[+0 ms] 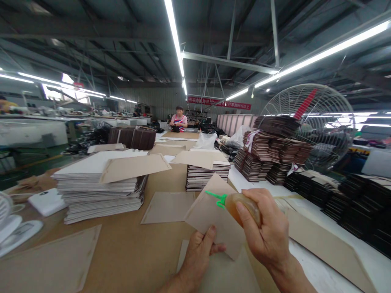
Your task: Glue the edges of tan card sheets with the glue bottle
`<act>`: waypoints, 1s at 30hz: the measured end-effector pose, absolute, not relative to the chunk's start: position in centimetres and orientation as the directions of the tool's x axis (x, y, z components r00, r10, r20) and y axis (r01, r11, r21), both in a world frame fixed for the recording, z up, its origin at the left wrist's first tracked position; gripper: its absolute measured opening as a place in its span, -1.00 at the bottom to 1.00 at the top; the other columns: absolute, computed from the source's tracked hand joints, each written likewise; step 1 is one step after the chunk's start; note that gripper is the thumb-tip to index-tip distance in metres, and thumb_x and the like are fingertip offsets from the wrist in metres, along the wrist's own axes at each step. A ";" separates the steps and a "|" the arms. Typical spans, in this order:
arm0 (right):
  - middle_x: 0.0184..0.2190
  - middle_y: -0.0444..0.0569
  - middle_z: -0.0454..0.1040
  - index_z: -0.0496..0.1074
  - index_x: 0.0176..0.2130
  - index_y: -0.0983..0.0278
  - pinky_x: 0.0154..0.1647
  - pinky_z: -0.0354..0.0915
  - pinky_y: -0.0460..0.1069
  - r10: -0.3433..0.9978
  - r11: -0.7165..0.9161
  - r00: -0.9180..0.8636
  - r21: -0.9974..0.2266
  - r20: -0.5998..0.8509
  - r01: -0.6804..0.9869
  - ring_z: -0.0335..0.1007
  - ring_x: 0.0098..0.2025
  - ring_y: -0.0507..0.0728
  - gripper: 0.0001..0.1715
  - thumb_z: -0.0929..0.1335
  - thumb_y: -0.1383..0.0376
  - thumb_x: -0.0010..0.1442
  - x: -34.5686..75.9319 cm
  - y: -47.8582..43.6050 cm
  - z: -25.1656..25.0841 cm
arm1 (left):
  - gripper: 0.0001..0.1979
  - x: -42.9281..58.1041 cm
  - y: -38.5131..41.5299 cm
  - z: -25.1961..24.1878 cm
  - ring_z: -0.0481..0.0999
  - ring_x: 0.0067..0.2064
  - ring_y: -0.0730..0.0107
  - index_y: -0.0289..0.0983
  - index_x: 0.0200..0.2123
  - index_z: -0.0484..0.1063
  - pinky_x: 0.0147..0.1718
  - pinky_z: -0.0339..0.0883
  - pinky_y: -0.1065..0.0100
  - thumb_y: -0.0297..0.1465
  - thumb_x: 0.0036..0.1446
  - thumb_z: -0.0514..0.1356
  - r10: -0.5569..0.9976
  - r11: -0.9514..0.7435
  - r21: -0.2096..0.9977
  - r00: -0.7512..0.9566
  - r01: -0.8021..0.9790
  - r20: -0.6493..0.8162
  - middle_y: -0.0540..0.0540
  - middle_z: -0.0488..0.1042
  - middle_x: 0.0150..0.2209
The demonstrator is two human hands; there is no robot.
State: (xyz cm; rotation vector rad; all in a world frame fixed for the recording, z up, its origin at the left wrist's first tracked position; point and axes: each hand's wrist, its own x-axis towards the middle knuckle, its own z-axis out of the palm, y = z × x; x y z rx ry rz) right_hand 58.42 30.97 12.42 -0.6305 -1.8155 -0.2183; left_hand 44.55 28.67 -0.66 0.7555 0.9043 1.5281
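My left hand (200, 254) grips a beige cardboard sheet (214, 211) by its near edge, thumb on top, and holds it tilted above the table. In my right hand (269, 228) is a glue bottle (242, 205), amber and squeezable, with fingers wrapped round it. Its green nozzle (218, 198) points left and lies over the sheet's upper part. Whether the tip touches the sheet I cannot tell. Below my hands lies another pale sheet (233, 274). A further flat sheet (168, 207) rests on the table just left of the held one.
A tall stack of white-topped boards (100, 195) stands left, a smaller stack (207, 177) ahead. Brown bundles (271, 150) and black stacks (351, 203) line the right side, near a large caged fan (317, 126). A white phone-like object (47, 202) lies left. Another person (179, 120) sits far ahead.
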 end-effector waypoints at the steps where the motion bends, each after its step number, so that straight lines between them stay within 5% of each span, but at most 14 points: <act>1: -0.22 0.04 0.36 0.32 -0.07 0.32 -0.20 0.29 0.05 0.299 0.832 -0.198 -0.153 0.934 0.534 0.33 -0.19 0.14 -0.76 0.32 0.35 0.22 58.5 31.1 12.5 | -0.54 44.6 28.7 -0.7 0.57 -0.21 0.16 -0.36 -0.09 0.51 -0.24 0.55 0.20 -0.11 0.11 0.28 0.989 -0.052 0.867 -0.144 -0.496 -0.023 -0.18 0.56 -0.14; 30: -0.22 0.04 0.38 0.34 -0.09 0.28 -0.18 0.30 0.09 0.266 0.795 -0.136 -0.138 0.954 0.591 0.34 -0.18 0.18 -0.76 0.34 0.33 0.21 60.0 32.1 13.9 | -0.53 45.0 27.8 0.9 0.60 -0.38 0.21 -0.32 -0.48 0.46 -0.37 0.52 0.33 -0.01 -0.17 0.41 0.968 0.008 0.865 -0.215 -0.501 -0.134 -0.04 0.52 -0.44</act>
